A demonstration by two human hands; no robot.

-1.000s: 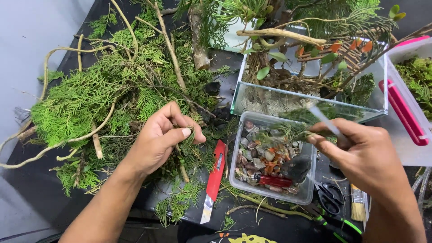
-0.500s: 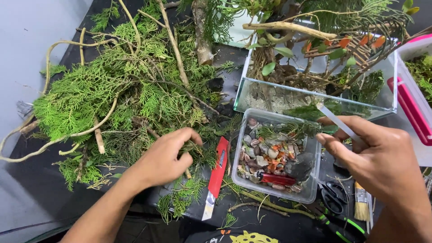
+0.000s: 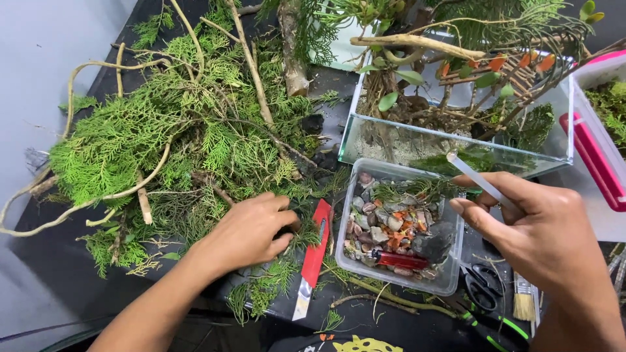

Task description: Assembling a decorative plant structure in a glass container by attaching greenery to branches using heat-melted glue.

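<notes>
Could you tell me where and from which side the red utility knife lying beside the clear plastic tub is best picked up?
Grip the red utility knife by its red handle, mid-length, coming from above. It lies flat with its bare metal blade at the near end, so keep the fingers off that end. The left hand rests right beside it.

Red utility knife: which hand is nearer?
Left. The left hand rests on the green cuttings just left of the red utility knife, almost touching it. The right hand, pinching a clear stick, is beyond the pebble tub.
</notes>
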